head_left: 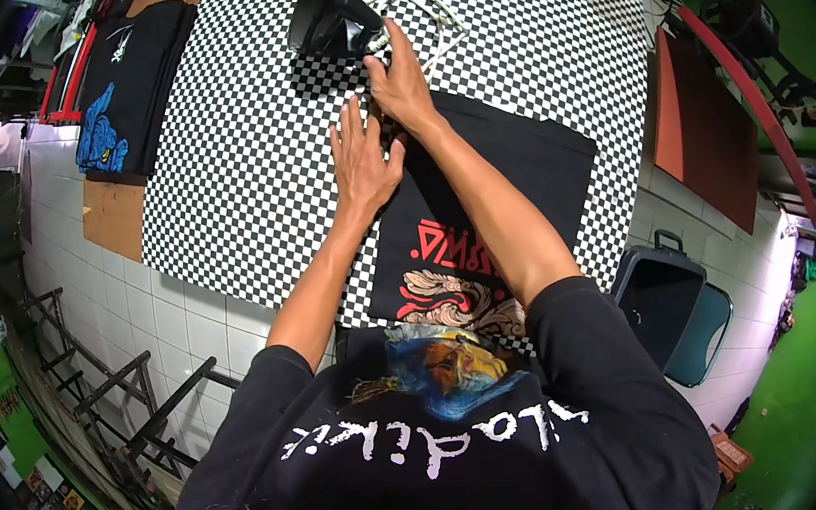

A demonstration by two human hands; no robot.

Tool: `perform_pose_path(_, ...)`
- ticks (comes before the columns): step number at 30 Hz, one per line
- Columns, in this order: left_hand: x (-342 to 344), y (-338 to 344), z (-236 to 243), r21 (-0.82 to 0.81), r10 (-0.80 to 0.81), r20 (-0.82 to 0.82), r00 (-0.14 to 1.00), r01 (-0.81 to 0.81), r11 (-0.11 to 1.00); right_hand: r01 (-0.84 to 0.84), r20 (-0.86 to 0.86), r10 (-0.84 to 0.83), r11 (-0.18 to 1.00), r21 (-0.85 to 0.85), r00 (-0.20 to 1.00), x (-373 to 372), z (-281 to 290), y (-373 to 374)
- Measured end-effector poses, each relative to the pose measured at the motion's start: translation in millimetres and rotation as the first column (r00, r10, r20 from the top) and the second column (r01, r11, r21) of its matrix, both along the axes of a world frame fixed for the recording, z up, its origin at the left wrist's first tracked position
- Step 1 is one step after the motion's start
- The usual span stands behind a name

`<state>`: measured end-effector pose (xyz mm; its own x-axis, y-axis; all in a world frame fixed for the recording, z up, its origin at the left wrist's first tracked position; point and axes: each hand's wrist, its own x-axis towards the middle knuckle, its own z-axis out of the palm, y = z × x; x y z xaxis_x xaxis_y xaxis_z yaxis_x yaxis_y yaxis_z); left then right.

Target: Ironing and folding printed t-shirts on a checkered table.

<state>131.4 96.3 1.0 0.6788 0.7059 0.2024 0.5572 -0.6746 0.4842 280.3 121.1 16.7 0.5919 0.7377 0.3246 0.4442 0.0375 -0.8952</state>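
Note:
A black clothes iron (326,18) stands on the checkered table cover at the far side, its pale cord trailing to the right. My right hand (401,89) is just beside the iron's rear, index finger stretched out and thumb apart; whether it touches the iron I cannot tell. Fingers extended, my left hand (363,164) lies by the left edge of a black T-shirt (528,156). The T-shirt lies flat in front of me, with a red and cream print at its near end, partly hidden by my right arm.
Folded black shirts (133,95), the top one with a blue print, lie left of the checkered cover (237,164). A dark plastic chair (664,296) is at the near right. Metal frames (131,387) stand at left. A brown board (700,121) leans at right.

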Motion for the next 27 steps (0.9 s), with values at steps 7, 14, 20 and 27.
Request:
perform_pose_path(7,17.0,24.2,-7.3,0.045,0.006,-0.073,0.997,-0.003,0.999,0.069,-0.243,-0.082,0.996,-0.062,0.967,-4.0,6.8,39.3)
perform_pose_path(14,0.0,-2.7,1.4,-0.059,0.044,0.055,0.997,-0.041,0.997,0.059,0.193,-0.038,0.993,-0.101,0.980,38.7,80.1,42.9)
perform_pose_path(20,-56.0,-51.7,18.2,-0.173,0.070,0.056,0.996,-0.059,0.983,-0.023,0.562,0.163,0.968,-0.248,0.811,81.1,145.5,-65.4)
perform_pose_path(27,-96.2,-114.1,27.3,-0.144,-0.109,0.263,0.959,0.151,0.978,0.015,0.538,0.310,0.857,-0.516,0.784,65.2,135.3,-209.4)
